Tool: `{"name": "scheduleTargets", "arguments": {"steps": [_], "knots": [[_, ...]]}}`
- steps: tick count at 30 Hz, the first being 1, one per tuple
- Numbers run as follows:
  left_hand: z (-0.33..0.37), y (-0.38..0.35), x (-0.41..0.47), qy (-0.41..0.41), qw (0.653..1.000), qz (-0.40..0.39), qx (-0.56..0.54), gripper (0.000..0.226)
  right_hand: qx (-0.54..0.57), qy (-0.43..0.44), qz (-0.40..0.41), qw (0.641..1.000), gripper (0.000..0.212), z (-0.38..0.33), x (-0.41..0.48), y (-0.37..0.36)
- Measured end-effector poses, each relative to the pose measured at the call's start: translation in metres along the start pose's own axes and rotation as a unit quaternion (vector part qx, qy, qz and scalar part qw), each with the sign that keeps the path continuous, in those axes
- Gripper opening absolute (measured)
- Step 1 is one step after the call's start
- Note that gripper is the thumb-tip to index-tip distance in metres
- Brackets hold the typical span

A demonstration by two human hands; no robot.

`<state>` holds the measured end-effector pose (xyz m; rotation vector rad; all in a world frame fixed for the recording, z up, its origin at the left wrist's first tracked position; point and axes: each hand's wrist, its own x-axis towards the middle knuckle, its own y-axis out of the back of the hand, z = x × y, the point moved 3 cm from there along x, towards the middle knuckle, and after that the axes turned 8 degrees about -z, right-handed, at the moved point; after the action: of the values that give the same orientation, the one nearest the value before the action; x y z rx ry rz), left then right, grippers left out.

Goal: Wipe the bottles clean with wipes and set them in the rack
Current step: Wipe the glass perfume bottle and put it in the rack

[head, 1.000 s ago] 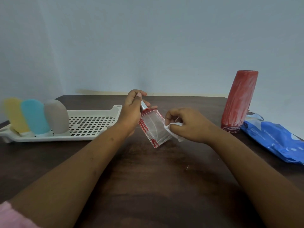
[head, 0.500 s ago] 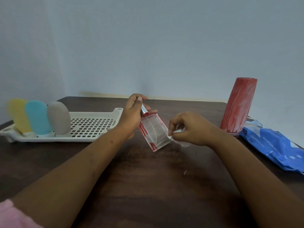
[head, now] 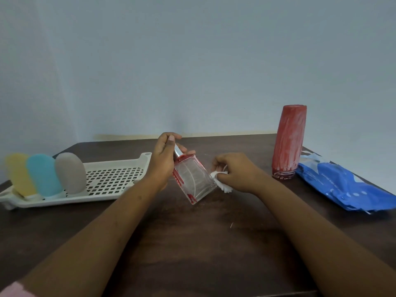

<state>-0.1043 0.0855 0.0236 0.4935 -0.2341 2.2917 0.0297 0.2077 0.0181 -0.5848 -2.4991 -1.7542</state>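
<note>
At the far left a white rack [head: 111, 163] lay on the table [head: 192, 243], and 3 bottles stood in a row at its left end: the yellow bottle [head: 20, 174], the blue bottle [head: 44, 175] and the grey bottle [head: 70, 172], each just beside the next, with the rack's perforated floor showing to their right. Just right of the rack, the left hand [head: 164, 159] gripped the glass bottle [head: 194, 179] at its silver neck, fingers and thumb curled round the top. It held the bottle above the table and tilted, base down and toward the right. The glass was clear, with red smears along its edges and at the lower corner (the broad face looked mostly clean, bar faint streaks). At the bottle's right edge the right hand [head: 237, 172] pinched a crumpled white wipe [head: 220, 181] between thumb and curled fingers, and the wipe touched the side of the glass. Farther right, well apart from both hands, the red bottle [head: 289, 144] stood upright on the table, coated all over in streaky red. Just beside it the blue pack [head: 342, 185] lay flat at the table's right edge. By this showing the task looked a little past halfway: 3 of 5 bottles were racked, and the glass bottle was mid-wipe with red left on its edges and not yet in the rack. The red bottle appeared untouched and probably the biggest job left, likely needing a fresh wipe from the pack.
</note>
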Motion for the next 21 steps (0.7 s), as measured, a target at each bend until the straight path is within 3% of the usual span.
{"name": "scheduleTargets", "arguments": {"steps": [4,9,14,21], "knots": [[0.008,-0.006,-0.002,-0.052,0.997,-0.053,0.014,0.020,0.118,-0.027,0.082,0.989,0.015,0.001,0.000,0.004],[0.013,-0.006,-0.003,-0.086,0.992,-0.061,0.066,0.040,0.299,-0.057,0.113,0.946,0.010,0.001,0.000,-0.002],[0.016,0.002,-0.003,-0.151,0.972,-0.040,0.178,0.033,0.422,-0.051,0.061,0.903,0.009,-0.008,-0.003,-0.003],[0.007,0.008,-0.001,-0.196,0.955,0.003,0.224,0.049,0.399,0.005,0.115,0.910,0.010,-0.016,-0.005,-0.001]]}}
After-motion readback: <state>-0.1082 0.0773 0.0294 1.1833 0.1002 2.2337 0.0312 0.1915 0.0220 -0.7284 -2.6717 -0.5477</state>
